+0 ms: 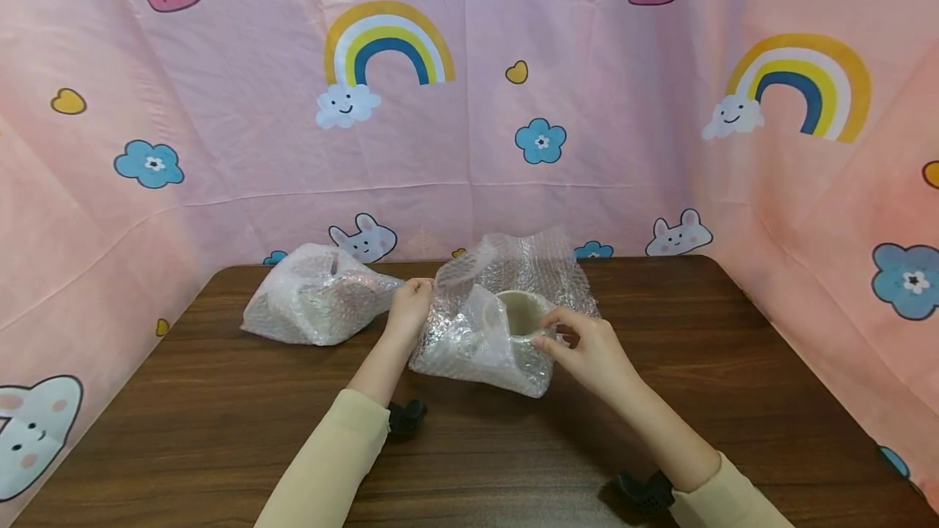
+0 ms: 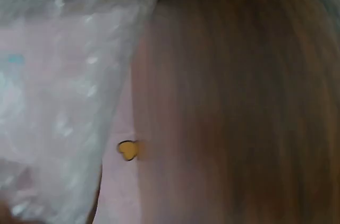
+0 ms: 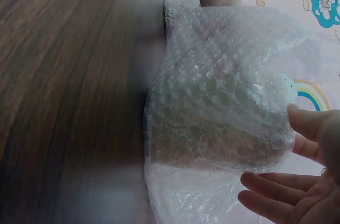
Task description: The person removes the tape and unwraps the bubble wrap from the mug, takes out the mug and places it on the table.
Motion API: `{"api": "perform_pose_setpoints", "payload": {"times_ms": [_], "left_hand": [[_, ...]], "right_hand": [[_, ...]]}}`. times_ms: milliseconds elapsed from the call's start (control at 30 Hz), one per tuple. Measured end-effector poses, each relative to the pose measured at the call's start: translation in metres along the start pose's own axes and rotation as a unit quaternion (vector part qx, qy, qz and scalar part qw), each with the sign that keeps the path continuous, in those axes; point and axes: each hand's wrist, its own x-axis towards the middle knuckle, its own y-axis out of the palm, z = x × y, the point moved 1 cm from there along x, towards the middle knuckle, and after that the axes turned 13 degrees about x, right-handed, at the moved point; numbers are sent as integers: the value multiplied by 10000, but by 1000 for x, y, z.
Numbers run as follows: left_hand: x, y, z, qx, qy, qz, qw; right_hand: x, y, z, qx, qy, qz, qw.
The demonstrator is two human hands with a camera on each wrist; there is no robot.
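A pale, round-mouthed cup (image 1: pixel 524 314) sits partly wrapped in a sheet of bubble wrap (image 1: pixel 469 349), its open mouth showing. My right hand (image 1: pixel 590 349) holds the cup at its right side, thumb and fingers at the rim. In the right wrist view, the bubble wrap (image 3: pixel 218 91) covers the cup's side, and the thumb and fingers of the right hand (image 3: pixel 319 165) hold it from either side. With curled fingers, my left hand (image 1: pixel 412 304) grips the left edge of the sheet. Bubble wrap (image 2: pixel 58 102) fills the left of the left wrist view.
Left of the cup, a second bubble-wrapped bundle (image 1: pixel 315 296) lies on the dark wooden table (image 1: pixel 183 430). Its tapered end reaches close to the left hand. A pink printed cloth (image 1: pixel 469 161) hangs behind the table and along both sides.
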Motion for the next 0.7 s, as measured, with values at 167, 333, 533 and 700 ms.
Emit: {"api": "perform_pose_setpoints", "payload": {"times_ms": [167, 333, 533, 700], "left_hand": [[-9, -14, -11, 701, 684, -225, 9949], [-21, -23, -17, 1604, 1757, -547, 9697], [-29, -24, -15, 2343, 2577, 137, 9373], [-28, -21, -5, 2959, 2511, 1159, 9143]], "right_hand": [[1, -1, 2, -64, 143, 59, 9999], [1, -2, 4, -282, 222, 80, 9993], [2, -2, 4, -426, 115, 2, 9990], [1, -3, 5, -394, 39, -63, 9992]]}}
